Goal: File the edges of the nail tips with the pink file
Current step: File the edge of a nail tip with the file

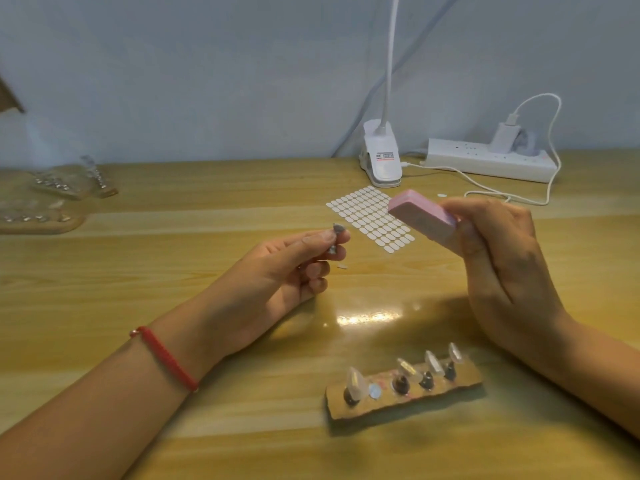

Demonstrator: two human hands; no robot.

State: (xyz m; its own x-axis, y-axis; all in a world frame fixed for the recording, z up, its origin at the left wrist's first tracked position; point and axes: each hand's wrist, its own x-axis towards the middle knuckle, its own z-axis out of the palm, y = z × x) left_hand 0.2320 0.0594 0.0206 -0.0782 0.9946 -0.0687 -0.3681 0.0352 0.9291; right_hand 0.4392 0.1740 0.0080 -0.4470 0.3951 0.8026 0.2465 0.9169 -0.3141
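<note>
My right hand (498, 258) grips a pink block-shaped file (420, 213) above the wooden table, its free end pointing up and left. My left hand (287, 268) pinches a small dark peg carrying a clear nail tip (336, 233) between thumb and fingers, held a short gap left of the file. They do not touch. In front of me a wooden holder strip (446, 393) lies on the table with several pegs standing in it, each topped by a clear nail tip (356, 381).
A sheet of white adhesive tabs (367, 216) lies behind the hands. A white clip lamp (381, 157) and a power strip (485, 161) with a charger and cable stand at the back. More wooden holders with tips (45, 202) sit far left.
</note>
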